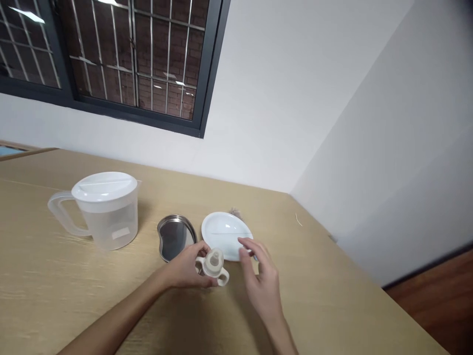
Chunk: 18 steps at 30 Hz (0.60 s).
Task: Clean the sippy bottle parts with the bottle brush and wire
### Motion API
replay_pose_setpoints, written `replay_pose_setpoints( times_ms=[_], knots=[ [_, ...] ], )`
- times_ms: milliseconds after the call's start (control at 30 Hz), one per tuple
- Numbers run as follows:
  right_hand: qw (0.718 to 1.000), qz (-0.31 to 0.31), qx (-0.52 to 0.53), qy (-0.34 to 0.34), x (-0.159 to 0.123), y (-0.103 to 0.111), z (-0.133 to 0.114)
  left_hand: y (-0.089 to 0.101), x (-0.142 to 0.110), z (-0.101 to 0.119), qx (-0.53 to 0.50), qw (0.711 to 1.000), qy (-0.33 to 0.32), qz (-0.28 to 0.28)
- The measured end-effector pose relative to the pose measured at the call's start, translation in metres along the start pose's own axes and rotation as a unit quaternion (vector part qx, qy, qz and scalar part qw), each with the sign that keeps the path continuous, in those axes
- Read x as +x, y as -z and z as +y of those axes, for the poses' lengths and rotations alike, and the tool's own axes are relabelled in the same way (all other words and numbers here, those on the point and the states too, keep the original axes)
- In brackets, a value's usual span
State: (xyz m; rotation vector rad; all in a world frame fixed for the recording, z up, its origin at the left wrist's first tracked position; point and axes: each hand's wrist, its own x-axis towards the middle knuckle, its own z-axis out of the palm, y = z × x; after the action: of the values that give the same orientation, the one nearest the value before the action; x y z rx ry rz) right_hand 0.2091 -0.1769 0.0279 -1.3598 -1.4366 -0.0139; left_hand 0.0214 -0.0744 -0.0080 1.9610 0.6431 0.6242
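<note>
A baby bottle [213, 264] with a pale nipple and two side handles is held upright in my left hand [190, 268], whose fingers wrap round it; its lower part is hidden. To its right, my right hand [261, 276] hovers with thumb and fingers apart, holding nothing, near the edge of a white oval lid or dish [223, 231]. A shiny metal kidney-shaped tray [175, 239] lies just beyond my left hand, which covers part of its near edge.
A clear plastic pitcher [111, 222] with a white lid stands at the left of the wooden table [314, 296]. Something greyish and fluffy [235, 213] peeks out behind the white dish. A thin white strip [298, 220] lies near the right wall.
</note>
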Motion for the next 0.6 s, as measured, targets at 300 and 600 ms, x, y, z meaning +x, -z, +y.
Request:
replay_pose_setpoints(
  times_ms=[300,600],
  knots=[
    [0.998,0.028,0.009,-0.049,0.06,0.006,0.034,0.005,-0.001,0.006,0.055,0.997,-0.024,0.048],
    [0.959,0.228,-0.07,-0.156,0.102,0.026,0.121,-0.001,-0.001,0.002,0.054,0.997,0.002,0.052]
  ],
)
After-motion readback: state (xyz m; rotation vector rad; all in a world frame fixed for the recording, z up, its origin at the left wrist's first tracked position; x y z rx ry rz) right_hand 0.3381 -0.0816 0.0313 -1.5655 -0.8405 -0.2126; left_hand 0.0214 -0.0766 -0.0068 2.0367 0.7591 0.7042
